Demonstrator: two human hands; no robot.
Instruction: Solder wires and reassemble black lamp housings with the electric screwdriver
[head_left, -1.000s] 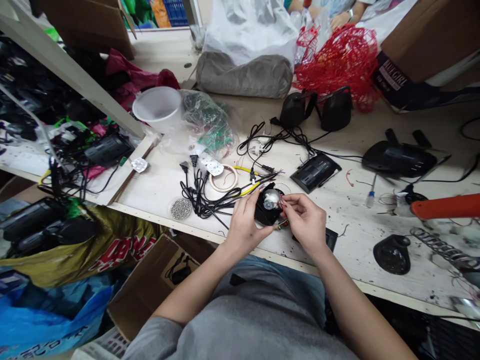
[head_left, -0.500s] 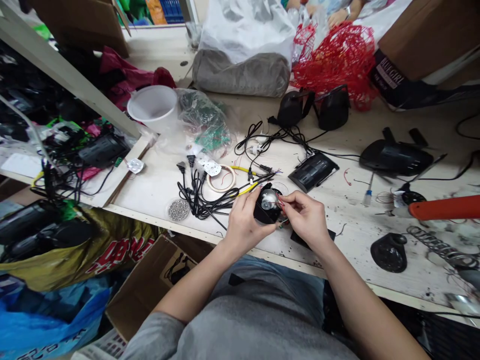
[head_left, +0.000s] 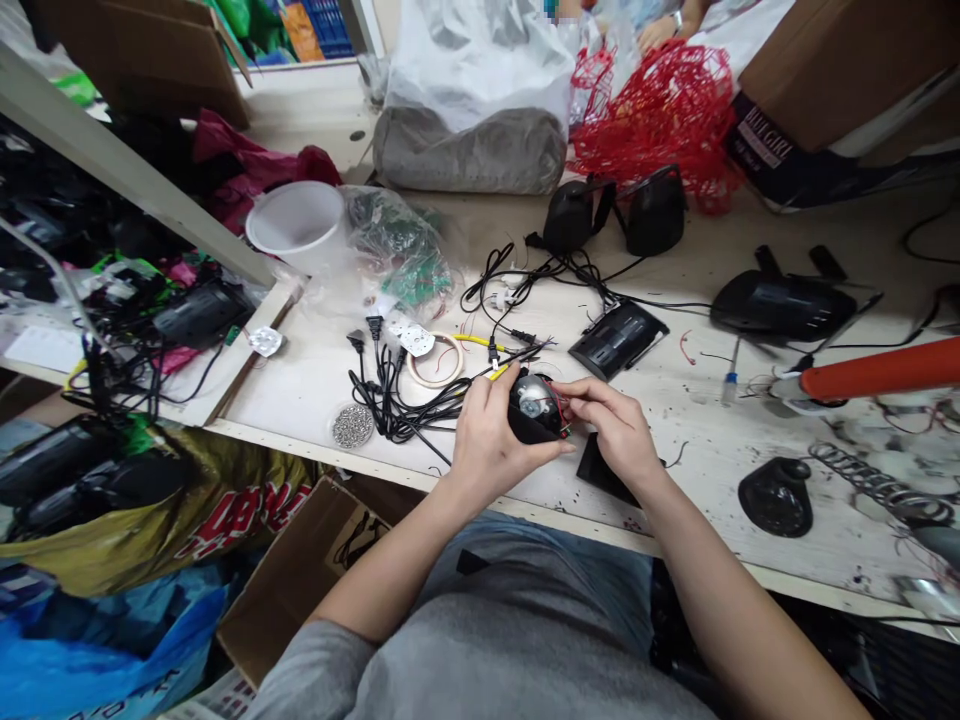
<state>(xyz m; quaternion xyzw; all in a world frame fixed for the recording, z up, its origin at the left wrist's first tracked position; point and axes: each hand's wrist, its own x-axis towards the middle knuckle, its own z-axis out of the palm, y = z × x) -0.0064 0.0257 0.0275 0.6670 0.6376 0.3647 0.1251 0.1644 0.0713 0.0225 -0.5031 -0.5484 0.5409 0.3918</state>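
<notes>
Near the front edge of the bench, my left hand (head_left: 489, 432) grips a black plastic housing (head_left: 525, 425) from its left side, thumb along the near edge. Inside the housing sits a round silvery motor (head_left: 534, 397) with thin red wire running around it. At the housing's right rim, the fingers of my right hand (head_left: 609, 425) are pinched together; the wire seems to lead to them, but their tips are partly hidden. A flat black piece (head_left: 600, 470) lies under my right hand. Left of the housing are bundled black power cords (head_left: 409, 400).
A dish of small screws (head_left: 352, 426), a cream ring (head_left: 437, 370) and a white tub (head_left: 296, 222) stand to the left. More black housings (head_left: 619, 338) lie beyond my hands. At right are a screwdriver (head_left: 730, 385), an orange-handled tool (head_left: 877, 368) and a coiled spring (head_left: 870, 480). Another person's hand (head_left: 658, 32) shows at the back.
The view has shifted slightly. The housing is turned a little, showing more of the motor and red wire, and my right fingers have moved from over the motor to the housing's right rim.
</notes>
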